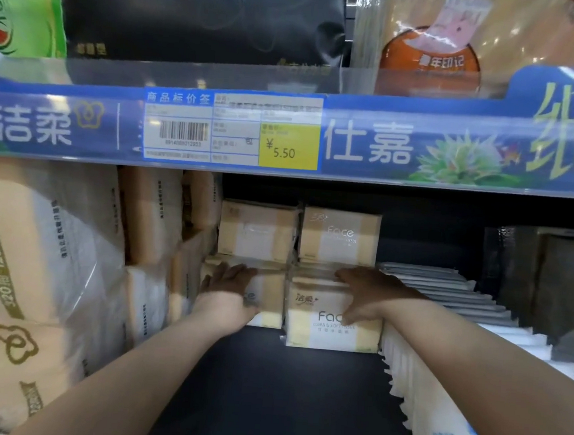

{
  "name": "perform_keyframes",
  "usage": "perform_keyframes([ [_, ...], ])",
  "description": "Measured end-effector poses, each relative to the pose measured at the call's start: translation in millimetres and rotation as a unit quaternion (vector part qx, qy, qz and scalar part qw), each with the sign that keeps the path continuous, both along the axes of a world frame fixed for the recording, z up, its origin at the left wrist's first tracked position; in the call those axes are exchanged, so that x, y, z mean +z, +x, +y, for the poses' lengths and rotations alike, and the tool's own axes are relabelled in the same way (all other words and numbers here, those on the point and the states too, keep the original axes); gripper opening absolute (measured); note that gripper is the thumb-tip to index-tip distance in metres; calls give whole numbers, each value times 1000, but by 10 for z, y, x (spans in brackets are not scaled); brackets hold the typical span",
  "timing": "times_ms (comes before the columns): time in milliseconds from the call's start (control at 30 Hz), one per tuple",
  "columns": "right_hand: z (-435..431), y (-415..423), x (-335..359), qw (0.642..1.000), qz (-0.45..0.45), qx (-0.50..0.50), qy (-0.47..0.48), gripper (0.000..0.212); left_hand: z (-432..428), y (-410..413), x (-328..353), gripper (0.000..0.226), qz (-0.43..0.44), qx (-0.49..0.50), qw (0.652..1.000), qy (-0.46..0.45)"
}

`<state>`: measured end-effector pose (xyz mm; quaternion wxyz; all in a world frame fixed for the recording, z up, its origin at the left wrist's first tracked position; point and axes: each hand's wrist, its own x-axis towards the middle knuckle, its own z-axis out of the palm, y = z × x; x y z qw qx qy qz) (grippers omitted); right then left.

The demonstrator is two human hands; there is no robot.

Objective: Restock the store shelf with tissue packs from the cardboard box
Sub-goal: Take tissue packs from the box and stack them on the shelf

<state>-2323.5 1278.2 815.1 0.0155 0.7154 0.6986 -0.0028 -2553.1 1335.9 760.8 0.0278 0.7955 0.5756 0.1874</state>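
Left hand (pixel 229 281) lies flat, fingers spread, on the left Face tissue pack (pixel 270 298); right hand (pixel 365 292) presses, fingers straight, on the right Face tissue pack (pixel 318 329); both packs sit on the lower shelf (pixel 265 387)

"Face" and "洁柔" are printed on the front tissue pack (pixel 334 324), and "Face" is repeated on the rear tissue pack (pixel 340 237). "商品标价签" and "¥5.50" are shown on the price tag (pixel 232 129). "洁柔" and "仕嘉" are carried on the shelf strip (pixel 367 141), and "可湿水面纸" on the black pack (pixel 198 21).
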Motion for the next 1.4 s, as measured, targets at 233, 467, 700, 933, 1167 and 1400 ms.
perform_keyframes([
  [233, 65, -22, -52, 999, -9, -9, 38, 75, -7, -7, -2, 70, -10, -4, 1000, -8],
  [467, -11, -30, -4, 1000, -22, -11, 12, 91, -71, 10, 54, 77, 74, 20, 997, 2],
  [700, -227, -57, 116, 998, 8, 21, 53, 78, -307, 66, 98, 77, 64, 32, 997, 2],
  [933, -476, -130, 45, 989, -20, 110, 101, 61, -838, 167, 115, 70, 128, 51, 990, 23],
  [1167, -891, -275, -102, 979, -31, 167, 114, 59, -1412, 174, 51, 56, 119, 46, 991, 31],
  [1400, -1541, -326, -166, 981, -39, 148, 122, 52, -1900, 182, 27, 55, 118, -4, 992, 46],
])
